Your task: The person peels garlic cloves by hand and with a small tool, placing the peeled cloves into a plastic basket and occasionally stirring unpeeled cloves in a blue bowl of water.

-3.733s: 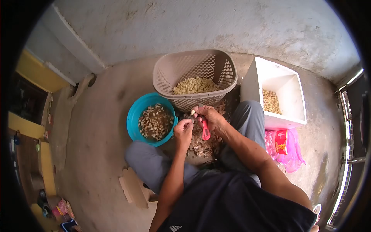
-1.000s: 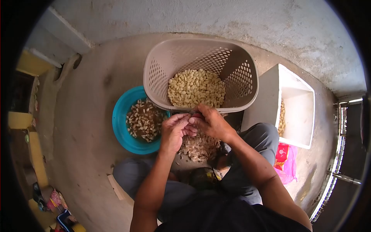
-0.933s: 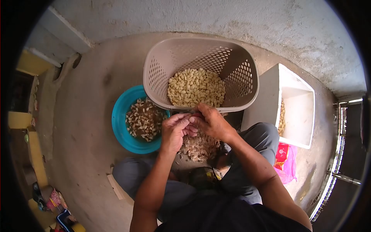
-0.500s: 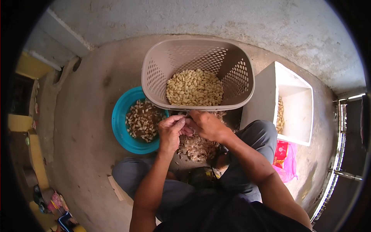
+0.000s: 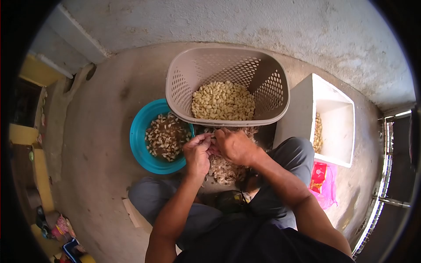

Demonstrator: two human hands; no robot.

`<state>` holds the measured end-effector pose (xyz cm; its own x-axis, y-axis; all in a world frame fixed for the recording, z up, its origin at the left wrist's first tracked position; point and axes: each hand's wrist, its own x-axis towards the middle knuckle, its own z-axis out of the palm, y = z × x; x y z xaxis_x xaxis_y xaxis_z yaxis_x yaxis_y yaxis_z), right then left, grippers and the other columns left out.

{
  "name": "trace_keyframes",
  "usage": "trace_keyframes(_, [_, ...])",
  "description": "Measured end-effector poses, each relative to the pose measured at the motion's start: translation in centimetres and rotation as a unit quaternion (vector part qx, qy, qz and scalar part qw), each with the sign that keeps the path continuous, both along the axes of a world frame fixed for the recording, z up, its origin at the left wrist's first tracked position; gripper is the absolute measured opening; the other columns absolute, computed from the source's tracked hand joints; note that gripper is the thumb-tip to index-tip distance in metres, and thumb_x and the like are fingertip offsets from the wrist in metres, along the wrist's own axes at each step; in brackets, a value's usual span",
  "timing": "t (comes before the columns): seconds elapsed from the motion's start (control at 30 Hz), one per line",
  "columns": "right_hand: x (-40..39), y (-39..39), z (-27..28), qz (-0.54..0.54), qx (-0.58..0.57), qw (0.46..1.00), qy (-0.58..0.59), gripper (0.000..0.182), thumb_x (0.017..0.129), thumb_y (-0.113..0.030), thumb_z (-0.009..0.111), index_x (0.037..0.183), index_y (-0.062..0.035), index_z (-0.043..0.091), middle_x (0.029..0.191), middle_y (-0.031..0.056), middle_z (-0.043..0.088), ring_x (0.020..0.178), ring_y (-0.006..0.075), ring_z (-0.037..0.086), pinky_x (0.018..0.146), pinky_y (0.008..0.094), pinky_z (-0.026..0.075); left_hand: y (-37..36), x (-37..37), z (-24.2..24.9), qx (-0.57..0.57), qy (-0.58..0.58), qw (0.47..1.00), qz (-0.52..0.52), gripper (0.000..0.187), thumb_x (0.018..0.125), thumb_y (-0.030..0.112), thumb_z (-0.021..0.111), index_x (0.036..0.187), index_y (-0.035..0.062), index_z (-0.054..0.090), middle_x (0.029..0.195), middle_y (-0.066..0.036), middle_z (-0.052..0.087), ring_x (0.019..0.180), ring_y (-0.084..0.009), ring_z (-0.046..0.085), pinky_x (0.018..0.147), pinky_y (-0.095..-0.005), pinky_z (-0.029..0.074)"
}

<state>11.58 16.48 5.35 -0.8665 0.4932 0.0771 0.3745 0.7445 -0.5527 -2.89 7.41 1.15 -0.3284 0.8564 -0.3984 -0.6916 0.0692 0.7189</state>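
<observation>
Now both hands are together just in front of the basket point(image 5: 228, 122), with curled fingers that meet, and compared with a second ago they sit slightly lower, so the right hand point(image 5: 237, 147) does not overlap the basket's near rim anymore. Its knuckles look more raised, while the left hand point(image 5: 198, 153) stays pinched beside it. A red handle, which shows in the right hand some seconds earlier, is hidden now, and I cannot tell what the fingertips clamp; any small piece there is covered by them. In my judgement, this small shift means that close work of the fingers is going on, and that no piece is being dropped or fetched at this moment. Inside the basket lie many clean pale cloves point(image 5: 223, 101), probably garlic. To the left of the basket, close to its near corner, a blue basin point(image 5: 138, 136) holds browner pieces point(image 5: 164, 138) in murky liquid. In front of the basket, beneath the hands, there is a heap of papery skins point(image 5: 226, 170). To the right of the basket, the white box point(image 5: 337, 107) contains more pieces point(image 5: 317, 133), partly hidden by its wall.
</observation>
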Motion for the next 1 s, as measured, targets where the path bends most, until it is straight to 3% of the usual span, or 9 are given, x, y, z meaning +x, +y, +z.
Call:
trace_keyframes(0.17, [0.7, 0.7, 1.3, 0.037, -0.002, 0.999, 0.026, 0.026, 0.091, -0.018, 0.061, 0.099, 0.0058, 0.053, 0.085, 0.0247, 0.064, 0.076, 0.0437, 0.067, 0.063, 0.0507, 0.053, 0.4, -1.2, 2.5, 0.009, -0.052, 0.995, -0.087, 0.019, 0.099, 0.002, 0.055, 0.112, -0.0083, 0.065, 0.087, -0.015, 0.071, 0.066, -0.0209, 0.069, 0.062, -0.0334, 0.059])
trace_keyframes(0.27, [1.0, 1.1, 0.7, 0.009, -0.076, 0.994, 0.081, 0.023, 0.094, -0.018, 0.062, 0.094, 0.0037, 0.054, 0.076, 0.0245, 0.06, 0.072, 0.0457, 0.063, 0.062, 0.0518, 0.049, 0.3, -1.4, 1.9, 0.037, 0.109, 0.984, -0.137, 0.02, 0.099, 0.004, 0.057, 0.112, -0.0083, 0.066, 0.089, -0.014, 0.072, 0.067, -0.0193, 0.069, 0.063, -0.0326, 0.059])
trace_keyframes(0.47, [0.4, -0.1, 0.9, 0.019, 0.006, 0.999, 0.036, 0.022, 0.095, -0.018, 0.062, 0.097, 0.003, 0.055, 0.084, 0.0223, 0.063, 0.076, 0.0431, 0.065, 0.062, 0.0497, 0.051, 0.5, -0.6, 0.0, 0.017, 0.072, 0.996, -0.054, 0.019, 0.099, 0.008, 0.061, 0.111, -0.0049, 0.069, 0.085, -0.01, 0.071, 0.065, -0.0159, 0.068, 0.061, -0.0282, 0.058])
trace_keyframes(0.57, [0.2, -1.6, 1.0, 0.046, 0.01, 0.999, 0.022, 0.031, 0.098, -0.025, 0.058, 0.107, 0.005, 0.055, 0.095, 0.0248, 0.065, 0.084, 0.0422, 0.068, 0.068, 0.0507, 0.055, 1.2, -1.8, -0.4, -0.04, 0.003, 0.999, 0.003, 0.017, 0.099, 0.008, 0.062, 0.109, -0.0038, 0.069, 0.083, -0.009, 0.069, 0.067, -0.0169, 0.068, 0.059, -0.0305, 0.058])
trace_keyframes(0.7, [0.6, -0.5, 1.2, -0.032, -0.091, 0.994, 0.046, 0.029, 0.098, -0.021, 0.061, 0.111, 0.0032, 0.055, 0.098, 0.0247, 0.064, 0.088, 0.0439, 0.067, 0.071, 0.0497, 0.054, 1.0, -2.9, 0.6, 0.015, -0.016, 0.997, -0.07, 0.022, 0.099, 0.011, 0.06, 0.116, -0.0018, 0.065, 0.087, -0.009, 0.069, 0.072, -0.0195, 0.07, 0.062, -0.0335, 0.057])
trace_keyframes(0.73, [0.7, -0.1, 1.6, -0.071, -0.17, 0.98, 0.076, 0.027, 0.097, -0.019, 0.063, 0.112, 0.0022, 0.054, 0.098, 0.0249, 0.063, 0.09, 0.0463, 0.065, 0.072, 0.0505, 0.051, 1.0, -3.0, 0.3, 0.028, -0.022, 0.997, -0.071, 0.023, 0.099, 0.009, 0.06, 0.118, -0.0028, 0.064, 0.088, -0.01, 0.068, 0.071, -0.0191, 0.07, 0.061, -0.0334, 0.059])
trace_keyframes(0.83, [0.8, 1.2, -0.1, -0.059, -0.144, 0.973, 0.17, 0.026, 0.097, -0.018, 0.063, 0.11, 0.0024, 0.054, 0.097, 0.0252, 0.063, 0.092, 0.0472, 0.064, 0.074, 0.0509, 0.049, 0.9, -2.7, 0.3, 0.019, -0.019, 0.996, -0.08, 0.023, 0.099, 0.009, 0.06, 0.118, -0.0042, 0.064, 0.089, -0.011, 0.069, 0.071, -0.0195, 0.071, 0.062, -0.0338, 0.059])
trace_keyframes(0.93, [0.8, 1.7, -0.4, -0.007, -0.103, 0.982, 0.16, 0.024, 0.097, -0.016, 0.062, 0.109, 0.003, 0.055, 0.095, 0.0266, 0.064, 0.092, 0.047, 0.064, 0.076, 0.0504, 0.049, 1.1, -2.6, 0.7, 0.008, -0.02, 0.996, -0.083, 0.023, 0.099, 0.008, 0.059, 0.117, -0.0056, 0.063, 0.091, -0.013, 0.071, 0.072, -0.02, 0.071, 0.063, -0.0337, 0.06])
trace_keyframes(1.0, [0.9, 1.3, 0.7, -0.049, -0.139, 0.982, 0.115, 0.024, 0.098, -0.017, 0.062, 0.109, 0.0032, 0.055, 0.094, 0.0278, 0.064, 0.092, 0.0472, 0.064, 0.075, 0.051, 0.049, 1.2, -2.7, 0.9, 0.012, -0.016, 0.997, -0.08, 0.022, 0.099, 0.007, 0.059, 0.116, -0.006, 0.064, 0.092, -0.014, 0.072, 0.072, -0.0204, 0.072, 0.063, -0.0334, 0.06])
